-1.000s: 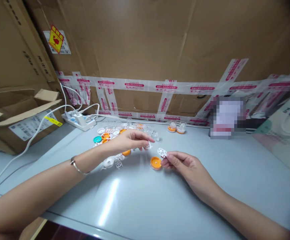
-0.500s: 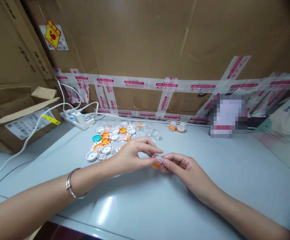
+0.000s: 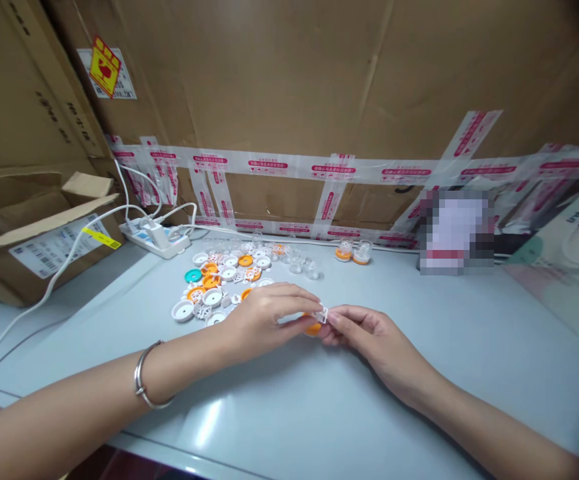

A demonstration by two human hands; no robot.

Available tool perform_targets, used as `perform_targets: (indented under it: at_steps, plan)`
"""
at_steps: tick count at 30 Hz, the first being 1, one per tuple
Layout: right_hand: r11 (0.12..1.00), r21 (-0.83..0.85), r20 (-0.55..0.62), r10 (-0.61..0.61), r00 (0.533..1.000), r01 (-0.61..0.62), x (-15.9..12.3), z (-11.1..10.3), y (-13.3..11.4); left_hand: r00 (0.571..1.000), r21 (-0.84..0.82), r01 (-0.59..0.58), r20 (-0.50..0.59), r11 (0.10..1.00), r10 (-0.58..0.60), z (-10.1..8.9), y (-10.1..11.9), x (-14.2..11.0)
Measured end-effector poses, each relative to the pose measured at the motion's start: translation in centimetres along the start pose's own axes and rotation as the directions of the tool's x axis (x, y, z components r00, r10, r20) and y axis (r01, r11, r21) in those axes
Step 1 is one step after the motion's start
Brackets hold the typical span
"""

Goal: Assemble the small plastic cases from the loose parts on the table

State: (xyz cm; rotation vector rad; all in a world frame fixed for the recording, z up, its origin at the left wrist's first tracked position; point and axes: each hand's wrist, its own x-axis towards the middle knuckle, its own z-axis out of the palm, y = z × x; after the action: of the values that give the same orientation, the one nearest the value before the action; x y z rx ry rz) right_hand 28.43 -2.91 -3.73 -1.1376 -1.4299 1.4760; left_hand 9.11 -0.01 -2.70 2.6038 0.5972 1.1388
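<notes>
In the head view my left hand (image 3: 264,317) and my right hand (image 3: 364,328) meet over the table. Between their fingertips is a small white plastic piece (image 3: 323,313), with an orange round part (image 3: 313,328) just below it. Both hands are closed in a pinch. The fingers partly cover these pieces, so how they join cannot be made out. Left of my left hand lies a loose spread of white cups (image 3: 183,311), orange rings (image 3: 212,282) and a teal ring (image 3: 193,275), with small clear caps (image 3: 296,265) behind.
Two clear-topped round pieces (image 3: 353,252) with orange bands stand near the cardboard wall (image 3: 279,80). A white power strip (image 3: 162,245) with cables sits at the back left, beside an open cardboard box (image 3: 39,247). A blurred-out object (image 3: 454,233) leans at the back right.
My left hand has shifted slightly down, and its fingers have closed further over the white piece. My right hand stays nearly in place.
</notes>
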Motion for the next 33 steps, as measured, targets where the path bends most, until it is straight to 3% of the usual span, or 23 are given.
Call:
perform_targets:
  at_steps: [8,14,25,27,29,31,33]
  plan:
    - [0.998,-0.068,0.062,0.005,0.998,-0.001,-0.1,-0.4,-0.1,0.997,-0.014,0.004,0.080,1.000,-0.003,-0.3,0.0,-0.1]
    - [0.995,-0.094,0.085,-0.007,0.996,0.015,0.1,-0.4,0.0,0.998,0.017,-0.007,0.069,1.000,0.006,-0.2,-0.1,-0.1]
    - [0.999,-0.036,-0.016,0.001,1.000,-0.001,-0.3,0.6,-0.1,0.995,-0.001,-0.073,0.069,0.997,0.073,0.6,0.3,-0.6]
    - [0.997,-0.069,-0.021,-0.018,1.000,0.017,-0.4,0.6,-0.2,0.999,-0.071,0.008,0.044,0.997,-0.005,0.2,0.6,-0.5]
    - [0.992,-0.116,-0.026,-0.042,0.999,0.039,-0.4,0.6,-0.3,0.983,-0.168,0.182,0.034,0.969,-0.179,-0.2,0.8,-0.3]
    - [0.983,-0.177,-0.029,-0.064,0.998,0.058,-0.5,0.4,-0.3,0.914,-0.284,0.405,0.106,0.869,-0.391,-0.3,0.9,-0.1]
    - [0.967,-0.242,-0.020,-0.087,0.996,0.080,-0.7,0.3,-0.3,0.814,-0.422,0.576,0.220,0.701,-0.537,0.0,0.9,-0.2]
